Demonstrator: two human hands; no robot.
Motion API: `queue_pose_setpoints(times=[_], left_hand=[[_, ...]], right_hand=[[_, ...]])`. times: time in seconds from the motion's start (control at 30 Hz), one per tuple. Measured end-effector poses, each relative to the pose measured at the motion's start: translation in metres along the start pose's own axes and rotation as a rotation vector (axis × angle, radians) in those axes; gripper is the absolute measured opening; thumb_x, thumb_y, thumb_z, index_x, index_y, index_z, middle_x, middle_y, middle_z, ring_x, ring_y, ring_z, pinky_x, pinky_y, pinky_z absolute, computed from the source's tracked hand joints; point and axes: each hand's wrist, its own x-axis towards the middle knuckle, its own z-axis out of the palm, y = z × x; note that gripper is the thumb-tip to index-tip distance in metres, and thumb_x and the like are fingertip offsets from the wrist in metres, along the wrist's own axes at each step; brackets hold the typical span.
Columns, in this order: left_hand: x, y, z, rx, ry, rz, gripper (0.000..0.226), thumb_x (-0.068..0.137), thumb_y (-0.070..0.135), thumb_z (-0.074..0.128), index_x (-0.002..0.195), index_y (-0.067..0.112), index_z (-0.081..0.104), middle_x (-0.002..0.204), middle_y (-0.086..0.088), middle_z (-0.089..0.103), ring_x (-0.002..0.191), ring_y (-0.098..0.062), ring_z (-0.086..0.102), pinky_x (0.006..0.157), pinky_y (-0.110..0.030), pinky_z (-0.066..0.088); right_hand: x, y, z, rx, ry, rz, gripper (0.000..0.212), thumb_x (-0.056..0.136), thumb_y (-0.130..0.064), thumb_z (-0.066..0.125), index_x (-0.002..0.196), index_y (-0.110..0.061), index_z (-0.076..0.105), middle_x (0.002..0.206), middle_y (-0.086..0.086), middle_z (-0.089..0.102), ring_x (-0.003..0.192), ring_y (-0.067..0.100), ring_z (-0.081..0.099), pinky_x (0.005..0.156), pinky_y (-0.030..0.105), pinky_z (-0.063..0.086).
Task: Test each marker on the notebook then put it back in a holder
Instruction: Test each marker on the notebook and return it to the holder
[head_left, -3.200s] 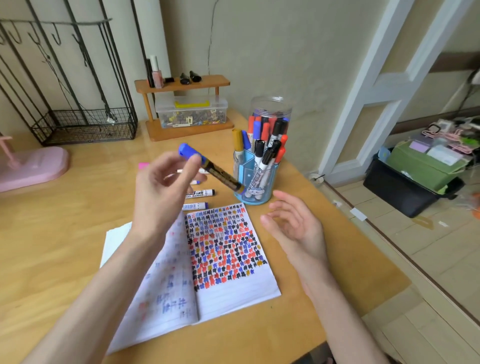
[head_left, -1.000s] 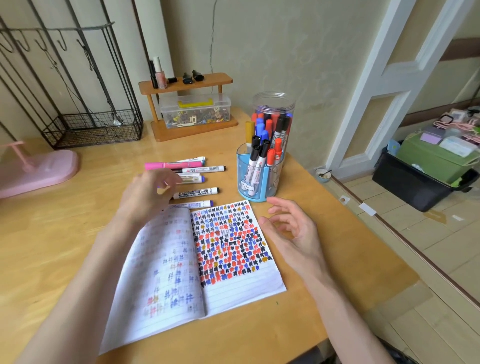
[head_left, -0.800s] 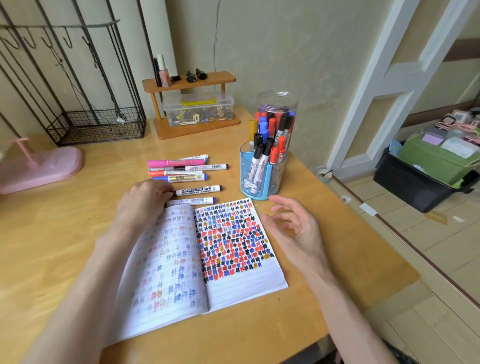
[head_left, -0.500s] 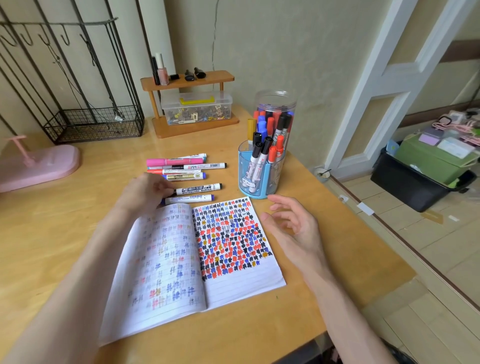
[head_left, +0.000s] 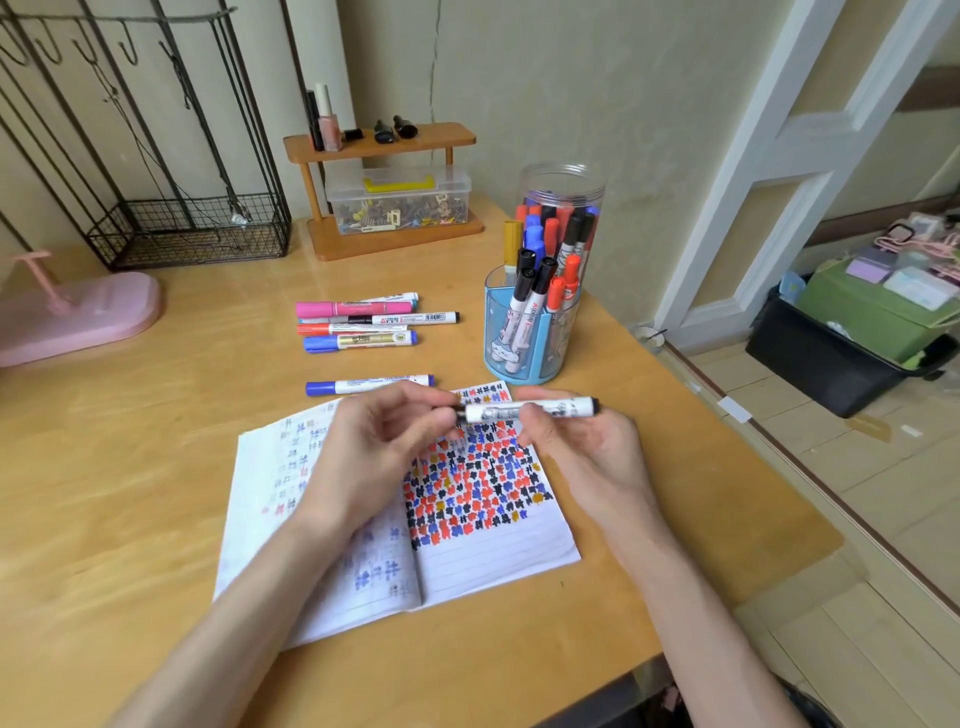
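Observation:
Both hands hold a white whiteboard marker (head_left: 530, 410) level above the open notebook (head_left: 498, 551). My left hand (head_left: 374, 452) pinches its black cap end. My right hand (head_left: 576, 441) grips the white barrel. The notebook's right page is covered with red, blue, black and yellow marks. A blue holder (head_left: 535, 338) with several markers stands beyond the notebook, a clear jar (head_left: 563, 192) of markers behind it. One blue-capped marker (head_left: 363, 385) lies just past the notebook, and several more markers (head_left: 363, 325) lie in a row farther back.
A wooden shelf (head_left: 384, 140) with small bottles and a clear box of clips (head_left: 400, 200) stands at the back. A wire rack (head_left: 192, 228) and a pink stand (head_left: 78, 312) are at the left. The desk edge drops off on the right.
My left hand picked the black-capped marker from beside the notebook and brought it over the page. My right hand rose from the desk and took the barrel.

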Motion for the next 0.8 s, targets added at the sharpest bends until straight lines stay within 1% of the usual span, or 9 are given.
queue_pose_setpoints(times=[0.1, 0.17, 0.23, 0.3, 0.37, 0.4, 0.53, 0.67, 0.8], left_hand=[[-0.002, -0.007, 0.005, 0.175, -0.110, 0.063, 0.027, 0.084, 0.034, 0.074, 0.108, 0.022, 0.075, 0.098, 0.011, 0.079, 0.086, -0.009, 0.075, 0.080, -0.019, 0.056], [-0.006, -0.009, 0.007, 0.397, -0.147, 0.159, 0.031, 0.087, 0.046, 0.069, 0.112, 0.028, 0.074, 0.094, 0.019, 0.075, 0.082, -0.007, 0.069, 0.076, -0.022, 0.053], [-0.009, -0.008, 0.010, 0.549, -0.150, 0.288, 0.026, 0.097, 0.047, 0.063, 0.110, 0.027, 0.073, 0.089, 0.017, 0.073, 0.080, -0.005, 0.065, 0.074, -0.026, 0.051], [-0.014, -0.006, 0.015, 0.585, -0.176, 0.362, 0.020, 0.104, 0.042, 0.057, 0.108, 0.027, 0.070, 0.089, 0.018, 0.069, 0.079, -0.004, 0.063, 0.072, -0.025, 0.048], [-0.016, -0.005, 0.019, 0.626, -0.207, 0.396, 0.020, 0.108, 0.041, 0.049, 0.104, 0.027, 0.064, 0.081, 0.021, 0.059, 0.071, -0.004, 0.055, 0.066, -0.023, 0.041], [-0.016, -0.005, 0.020, 0.647, -0.224, 0.400, 0.022, 0.109, 0.040, 0.046, 0.101, 0.026, 0.062, 0.076, 0.019, 0.054, 0.067, -0.006, 0.050, 0.063, -0.024, 0.038], [-0.014, -0.003, 0.018, 0.527, -0.354, 0.312, 0.030, 0.110, 0.039, 0.043, 0.093, 0.022, 0.061, 0.065, 0.005, 0.051, 0.059, -0.017, 0.043, 0.057, -0.025, 0.035], [-0.010, -0.001, 0.012, 0.322, -0.480, 0.191, 0.027, 0.110, 0.029, 0.049, 0.094, 0.017, 0.066, 0.068, 0.003, 0.050, 0.061, -0.008, 0.041, 0.059, -0.021, 0.036], [-0.010, 0.002, 0.011, 0.211, -0.572, 0.127, 0.030, 0.109, 0.033, 0.048, 0.094, 0.016, 0.068, 0.070, 0.004, 0.057, 0.062, -0.015, 0.048, 0.060, -0.027, 0.043]], right_hand=[[-0.001, 0.003, -0.004, 0.087, 0.018, 0.034, 0.042, 0.087, -0.037, 0.075, 0.096, 0.004, 0.077, 0.073, 0.006, 0.072, 0.065, 0.009, 0.061, 0.063, 0.018, 0.048], [-0.003, 0.003, -0.004, 0.118, 0.014, 0.031, 0.042, 0.088, -0.035, 0.075, 0.099, 0.006, 0.075, 0.075, 0.008, 0.073, 0.064, 0.011, 0.061, 0.061, 0.020, 0.048], [-0.006, 0.001, 0.002, 0.097, -0.018, 0.006, 0.033, 0.089, -0.031, 0.075, 0.099, 0.000, 0.077, 0.075, 0.007, 0.073, 0.064, 0.012, 0.061, 0.060, 0.020, 0.048], [-0.008, 0.002, 0.007, 0.042, -0.048, -0.016, 0.024, 0.093, -0.026, 0.073, 0.089, -0.002, 0.076, 0.068, 0.007, 0.069, 0.059, 0.013, 0.059, 0.058, 0.019, 0.047], [-0.008, 0.004, 0.009, -0.011, -0.057, -0.030, 0.036, 0.097, -0.026, 0.070, 0.071, -0.001, 0.071, 0.062, 0.008, 0.066, 0.057, 0.014, 0.058, 0.059, 0.020, 0.047], [-0.009, 0.004, 0.008, -0.017, -0.066, -0.033, 0.040, 0.097, -0.028, 0.068, 0.068, -0.001, 0.070, 0.062, 0.007, 0.066, 0.057, 0.015, 0.058, 0.059, 0.021, 0.047], [-0.011, 0.000, 0.004, -0.024, -0.101, -0.054, 0.041, 0.095, -0.033, 0.065, 0.073, 0.001, 0.070, 0.064, 0.006, 0.067, 0.061, 0.016, 0.059, 0.061, 0.023, 0.049], [-0.011, 0.003, 0.000, -0.027, -0.164, -0.096, 0.037, 0.100, -0.031, 0.063, 0.089, 0.004, 0.071, 0.068, 0.007, 0.066, 0.065, 0.014, 0.061, 0.063, 0.023, 0.049], [-0.013, 0.002, -0.005, -0.067, -0.197, -0.114, 0.021, 0.101, -0.024, 0.063, 0.089, -0.008, 0.071, 0.068, 0.005, 0.066, 0.065, 0.011, 0.062, 0.063, 0.022, 0.049]])
